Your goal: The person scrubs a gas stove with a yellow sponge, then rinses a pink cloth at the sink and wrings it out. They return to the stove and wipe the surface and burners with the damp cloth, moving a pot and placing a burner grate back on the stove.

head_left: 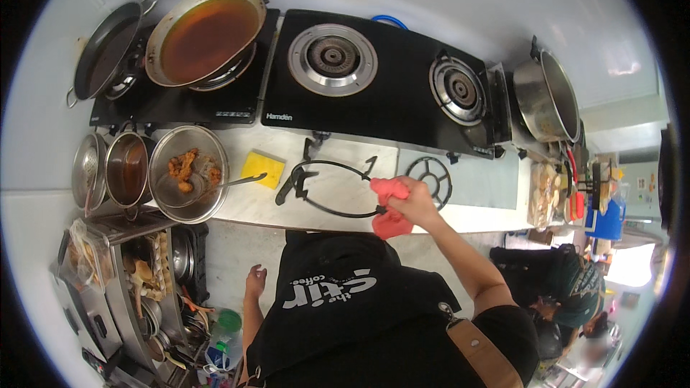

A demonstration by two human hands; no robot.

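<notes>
My right hand [415,205] is closed on a pink cloth [390,224], pressed against the right side of a black pan support ring [290,185]. The ring lies on the white counter with its prongs pointing up; whether my fingers grip it through the cloth is hidden. Just right of the cloth rests a small round black grate [429,179], partly behind my hand. Low at my left side, away from the counter, hangs my left hand [256,280], holding nothing, its fingers loosely apart.
Behind the counter is a black two-burner stove [395,65]. Left of it sits a large pan of brown oil [208,39]. A steel bowl with fried pieces [188,205] and a yellow sponge [263,169] are nearby. A steel pot [532,100] stands right; another person [575,280] is beyond.
</notes>
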